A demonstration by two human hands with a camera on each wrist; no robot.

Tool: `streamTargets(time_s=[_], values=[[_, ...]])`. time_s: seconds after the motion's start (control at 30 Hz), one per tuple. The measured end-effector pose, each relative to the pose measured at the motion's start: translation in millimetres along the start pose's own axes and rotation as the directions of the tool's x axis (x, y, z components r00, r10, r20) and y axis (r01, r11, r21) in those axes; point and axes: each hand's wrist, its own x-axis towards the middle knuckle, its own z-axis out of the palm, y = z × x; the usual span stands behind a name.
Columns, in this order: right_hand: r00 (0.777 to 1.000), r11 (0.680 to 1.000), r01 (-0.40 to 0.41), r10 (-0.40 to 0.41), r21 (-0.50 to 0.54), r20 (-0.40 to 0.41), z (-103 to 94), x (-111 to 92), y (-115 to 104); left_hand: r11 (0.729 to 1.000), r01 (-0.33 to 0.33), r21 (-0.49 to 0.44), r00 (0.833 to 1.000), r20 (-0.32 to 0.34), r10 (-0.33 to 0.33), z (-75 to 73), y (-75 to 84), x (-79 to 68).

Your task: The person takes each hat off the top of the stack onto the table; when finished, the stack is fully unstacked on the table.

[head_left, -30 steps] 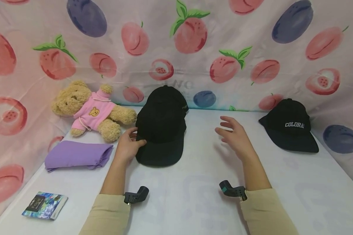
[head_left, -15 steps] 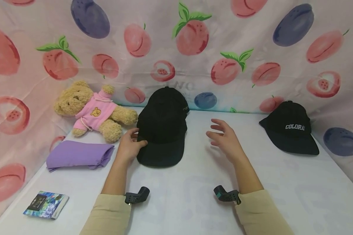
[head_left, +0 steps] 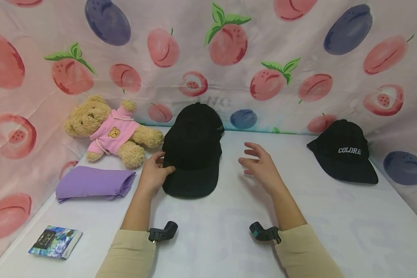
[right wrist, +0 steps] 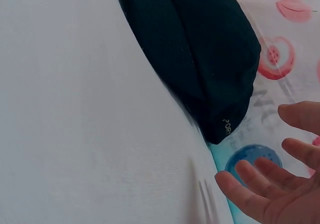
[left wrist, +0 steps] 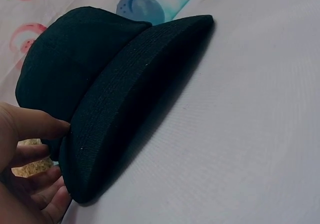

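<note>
A black baseball cap [head_left: 192, 154] lies on the white table with its brim toward me. My left hand [head_left: 154, 172] is at its left side and pinches the edge where brim meets crown. In the left wrist view the thumb [left wrist: 42, 124] lies on top of that edge, with the other fingers lower along the side. To the right of the cap, my right hand [head_left: 260, 166] hovers apart from it, fingers spread and holding nothing. Pale lettering shows on the cap's side in the right wrist view, next to the open right hand [right wrist: 280, 189].
A teddy bear [head_left: 112, 133] in a pink top lies at the back left, close to the cap. In front of it are a folded purple cloth [head_left: 95, 183] and a small colourful book or pack [head_left: 55, 242]. Another black cap [head_left: 345, 152] with white letters sits far right. Fruit-print fabric [head_left: 226, 81] hangs behind.
My right hand has moved left, nearer the cap. The left hand stays at the cap's left edge, and the cap has not visibly shifted on the table.
</note>
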Motion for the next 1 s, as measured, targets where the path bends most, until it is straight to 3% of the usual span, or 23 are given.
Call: streamTargets(time_s=[0.63,1.0], values=[[0.999,0.999,-0.038,0.038,0.016,0.007,16.8,3.3,-3.0,1.000,-0.001,0.009,1.000,-0.005,0.001,3.5,1.6,0.6],[0.997,0.997,-0.055,0.051,0.056,0.059,36.6,8.6,-4.2,1.000,0.001,-0.006,1.000,-0.004,-0.001,0.4,0.0,-1.3]])
